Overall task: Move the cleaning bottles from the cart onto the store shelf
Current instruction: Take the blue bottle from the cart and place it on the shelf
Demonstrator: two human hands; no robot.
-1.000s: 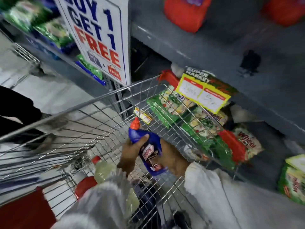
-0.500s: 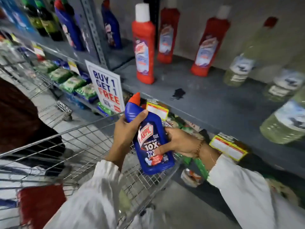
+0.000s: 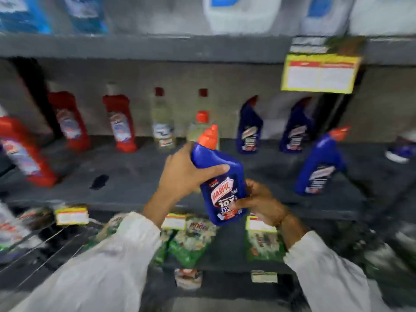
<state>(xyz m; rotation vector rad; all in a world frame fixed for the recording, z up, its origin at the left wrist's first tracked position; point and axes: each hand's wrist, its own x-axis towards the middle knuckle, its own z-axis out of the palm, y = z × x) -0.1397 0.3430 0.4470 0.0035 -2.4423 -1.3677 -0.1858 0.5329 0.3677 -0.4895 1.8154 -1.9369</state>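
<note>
Clasping glossy blue plastic bottle [image 3: 217,176] (angled red nozzle): left hand [image 3: 183,174], right hand [image 3: 261,201] grips clamped.

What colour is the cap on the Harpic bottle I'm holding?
Orange-red, on the blue Harpic bottle; the head view shows it clearly.

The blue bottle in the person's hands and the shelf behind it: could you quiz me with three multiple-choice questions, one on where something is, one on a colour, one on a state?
1. Where is the blue bottle?
A. Standing on the shelf
B. In the air in front of the shelf
C. Lying in the cart

2. What colour is its cap?
A. Orange-red
B. White
C. Green

3. How is it held?
A. By the left hand only
B. By the right hand only
C. By both hands

Answers: B, its base hangs clear of the shelf edge; A, the nozzle is orange-red; C, the left hand grips the shoulder and the right hand the lower label.
</note>
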